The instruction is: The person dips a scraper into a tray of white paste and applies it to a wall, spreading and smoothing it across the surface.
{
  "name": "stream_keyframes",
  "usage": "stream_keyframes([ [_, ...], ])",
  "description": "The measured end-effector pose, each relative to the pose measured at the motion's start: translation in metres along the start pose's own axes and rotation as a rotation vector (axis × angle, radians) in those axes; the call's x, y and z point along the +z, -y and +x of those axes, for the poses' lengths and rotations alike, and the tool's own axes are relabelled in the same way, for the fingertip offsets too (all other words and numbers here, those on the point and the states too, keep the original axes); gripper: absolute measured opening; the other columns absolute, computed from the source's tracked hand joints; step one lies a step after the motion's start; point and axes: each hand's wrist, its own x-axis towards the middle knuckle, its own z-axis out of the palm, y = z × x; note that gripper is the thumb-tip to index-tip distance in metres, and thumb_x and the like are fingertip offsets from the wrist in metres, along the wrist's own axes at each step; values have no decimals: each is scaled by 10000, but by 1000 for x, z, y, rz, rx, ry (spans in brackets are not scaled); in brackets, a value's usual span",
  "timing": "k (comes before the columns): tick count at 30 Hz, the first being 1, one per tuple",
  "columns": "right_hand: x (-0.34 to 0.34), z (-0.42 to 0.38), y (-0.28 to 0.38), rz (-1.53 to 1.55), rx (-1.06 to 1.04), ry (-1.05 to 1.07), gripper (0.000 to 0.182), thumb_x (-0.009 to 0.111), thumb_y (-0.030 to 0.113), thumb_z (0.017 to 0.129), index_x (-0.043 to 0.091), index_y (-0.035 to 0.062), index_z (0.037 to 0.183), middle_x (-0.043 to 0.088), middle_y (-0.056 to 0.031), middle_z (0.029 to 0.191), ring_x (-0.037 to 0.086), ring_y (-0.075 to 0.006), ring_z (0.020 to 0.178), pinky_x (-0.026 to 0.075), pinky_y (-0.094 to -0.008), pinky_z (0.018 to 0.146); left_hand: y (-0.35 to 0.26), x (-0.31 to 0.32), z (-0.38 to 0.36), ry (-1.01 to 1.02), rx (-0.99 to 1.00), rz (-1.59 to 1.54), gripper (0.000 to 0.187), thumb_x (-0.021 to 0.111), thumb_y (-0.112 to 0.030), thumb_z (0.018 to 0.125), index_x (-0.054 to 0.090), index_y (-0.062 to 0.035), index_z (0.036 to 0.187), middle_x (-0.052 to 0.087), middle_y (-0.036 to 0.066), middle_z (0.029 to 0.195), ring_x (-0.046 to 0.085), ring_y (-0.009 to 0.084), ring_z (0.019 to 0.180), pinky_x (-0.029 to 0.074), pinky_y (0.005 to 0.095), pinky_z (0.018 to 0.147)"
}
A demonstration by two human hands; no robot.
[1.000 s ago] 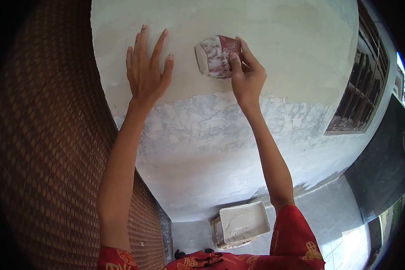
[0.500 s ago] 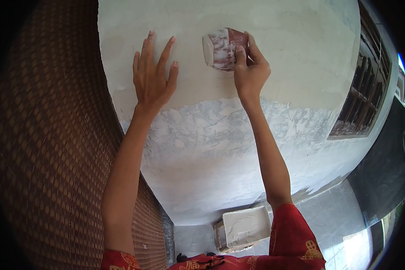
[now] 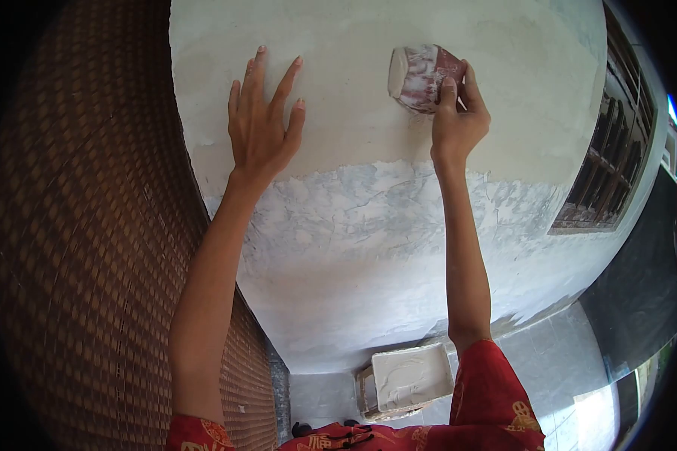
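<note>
My right hand (image 3: 461,124) grips a reddish-brown plaster scraper (image 3: 425,79) by its right side, thumb on the near face. White paste smears the scraper's face, and a thick pale band of it lines the left edge, close against the wall (image 3: 353,98). My left hand (image 3: 263,124) has its fingers spread over the same wall, to the left of the scraper, and holds nothing. The upper wall wears a smooth cream coat; below an uneven line it turns to patchy white and grey.
A tray of pale paste (image 3: 411,378) stands low by the wall's foot on grey floor tiles (image 3: 320,406). Brown woven matting (image 3: 105,225) runs along the left. On the right is a window with dark bars (image 3: 608,150), beside a dark panel (image 3: 643,255).
My right hand has slid the scraper to the right along the wall. My left hand has shifted only slightly, fingers still spread.
</note>
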Motion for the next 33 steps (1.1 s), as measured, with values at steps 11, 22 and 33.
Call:
stream_keyframes([
  [11,11,-34,2,-126,-23,304,384,593,33,940,602,40,1324,725,-127,933,670,-132,777,522,-265,705,2,2,0,-22,11,-8,524,495,-271,952,439,-205,1468,286,183,1562,352,374,1399,258,612,1125],
  [22,9,-49,-2,-53,-19,283,376,613,47,932,612,31,1308,721,-145,901,647,-113,787,524,-268,705,0,4,0,-33,31,25,528,517,-260,944,444,-212,1465,286,182,1561,353,371,1398,278,615,1114],
  [33,-14,-5,12,105,56,75,415,562,31,962,524,-24,1371,698,-158,1025,696,-177,884,563,-265,646,0,4,-1,-25,19,26,536,530,-262,937,442,-210,1463,279,187,1562,374,383,1381,277,608,1120],
])
